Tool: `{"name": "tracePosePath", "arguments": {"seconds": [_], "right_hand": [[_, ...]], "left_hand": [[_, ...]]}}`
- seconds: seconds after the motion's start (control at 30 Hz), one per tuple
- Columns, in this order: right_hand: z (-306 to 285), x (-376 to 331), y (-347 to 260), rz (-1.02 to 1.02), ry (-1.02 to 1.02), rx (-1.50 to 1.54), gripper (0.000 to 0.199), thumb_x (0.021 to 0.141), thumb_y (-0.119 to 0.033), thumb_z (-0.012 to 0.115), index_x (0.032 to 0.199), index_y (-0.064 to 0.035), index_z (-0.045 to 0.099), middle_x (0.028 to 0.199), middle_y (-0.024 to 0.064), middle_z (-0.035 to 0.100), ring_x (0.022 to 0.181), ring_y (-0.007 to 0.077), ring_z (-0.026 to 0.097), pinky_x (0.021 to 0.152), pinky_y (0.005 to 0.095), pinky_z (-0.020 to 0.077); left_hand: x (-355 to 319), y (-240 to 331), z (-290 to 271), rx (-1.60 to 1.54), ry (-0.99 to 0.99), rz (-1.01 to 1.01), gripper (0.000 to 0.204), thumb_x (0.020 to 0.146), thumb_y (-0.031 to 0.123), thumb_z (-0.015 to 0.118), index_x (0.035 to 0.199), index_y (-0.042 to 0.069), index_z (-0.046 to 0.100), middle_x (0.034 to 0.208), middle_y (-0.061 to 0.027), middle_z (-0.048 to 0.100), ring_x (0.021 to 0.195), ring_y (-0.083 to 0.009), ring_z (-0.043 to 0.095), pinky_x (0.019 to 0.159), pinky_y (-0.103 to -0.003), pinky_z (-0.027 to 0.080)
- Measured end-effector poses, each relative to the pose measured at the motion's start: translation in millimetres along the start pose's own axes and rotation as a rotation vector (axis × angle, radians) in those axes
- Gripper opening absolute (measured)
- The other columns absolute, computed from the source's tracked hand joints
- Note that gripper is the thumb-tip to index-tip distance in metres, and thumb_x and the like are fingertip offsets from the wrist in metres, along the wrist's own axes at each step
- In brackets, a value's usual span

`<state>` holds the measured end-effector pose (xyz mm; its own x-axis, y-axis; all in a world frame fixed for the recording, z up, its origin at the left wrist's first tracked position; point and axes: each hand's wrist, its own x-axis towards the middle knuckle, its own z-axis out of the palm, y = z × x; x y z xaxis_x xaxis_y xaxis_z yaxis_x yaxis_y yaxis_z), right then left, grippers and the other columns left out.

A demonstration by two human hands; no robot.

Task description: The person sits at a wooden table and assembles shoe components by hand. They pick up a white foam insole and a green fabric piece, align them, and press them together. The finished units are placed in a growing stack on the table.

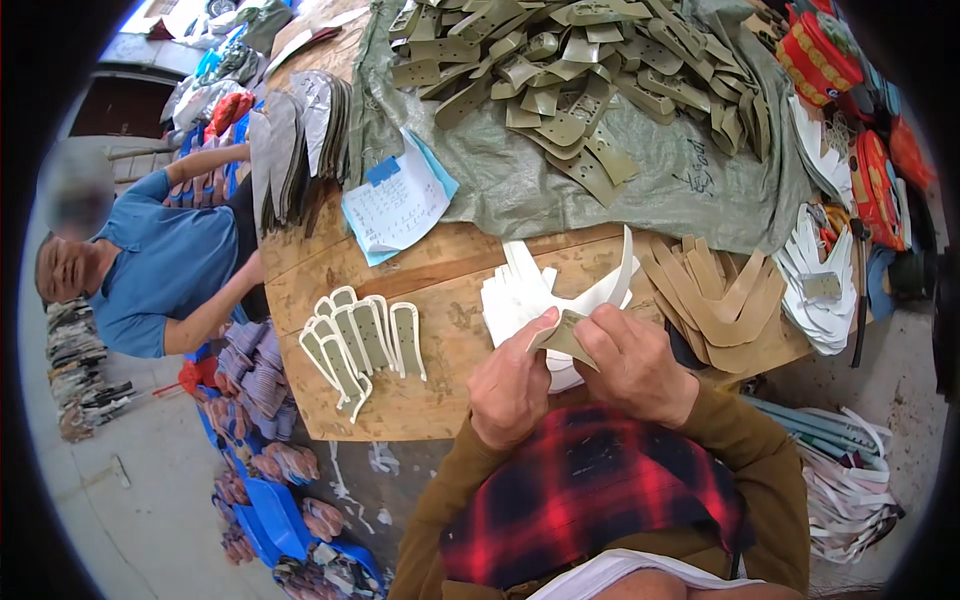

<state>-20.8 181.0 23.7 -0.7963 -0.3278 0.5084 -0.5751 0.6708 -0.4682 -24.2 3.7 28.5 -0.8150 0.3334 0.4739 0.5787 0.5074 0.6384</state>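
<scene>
Over one bench (450,350) we count two hands (640,362), one olive piece (566,337); upon the bench, one green sheet (490,185); left of it, one co-worker (165,258).

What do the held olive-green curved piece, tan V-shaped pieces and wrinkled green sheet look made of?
Olive-green curved piece: probably leather or synthetic leather, low sheen; smooth face, bent shape.
Tan V-shaped pieces: leather or fibreboard, unclear; thin, matte, even-coloured.
Wrinkled green sheet: likely woven plastic, slight sheen; crinkled folds.
</scene>
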Motion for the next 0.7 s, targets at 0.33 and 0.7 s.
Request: {"name": "tracePosePath", "arguments": {"seconds": [0.33,0.7], "right_hand": [[4,3,0,0.08,-0.047,0.003,0.015,0.079,-0.005,0.059,0.089,-0.0032,0.048,0.079,0.0099,0.047,0.062,0.0231,0.058,0.051,0.0358,0.0465],[18,-6,-7,0.064,-0.043,-0.033,0.015,0.079,-0.005,0.058,0.09,-0.0044,0.048,0.078,0.0088,0.045,0.063,0.022,0.057,0.052,0.0358,0.046]], "left_hand": [[8,1,0,-0.545,0.056,-0.326,0.025,0.094,-0.001,0.053,0.117,-0.006,0.061,0.105,-0.0149,0.071,0.091,-0.0176,0.067,0.082,-0.029,0.052],[8,11,-1,-0.648,0.23,-0.535,0.015,0.102,0.009,0.045,0.104,-0.005,0.052,0.098,-0.0215,0.069,0.094,-0.0231,0.068,0.086,-0.033,0.055]]}}
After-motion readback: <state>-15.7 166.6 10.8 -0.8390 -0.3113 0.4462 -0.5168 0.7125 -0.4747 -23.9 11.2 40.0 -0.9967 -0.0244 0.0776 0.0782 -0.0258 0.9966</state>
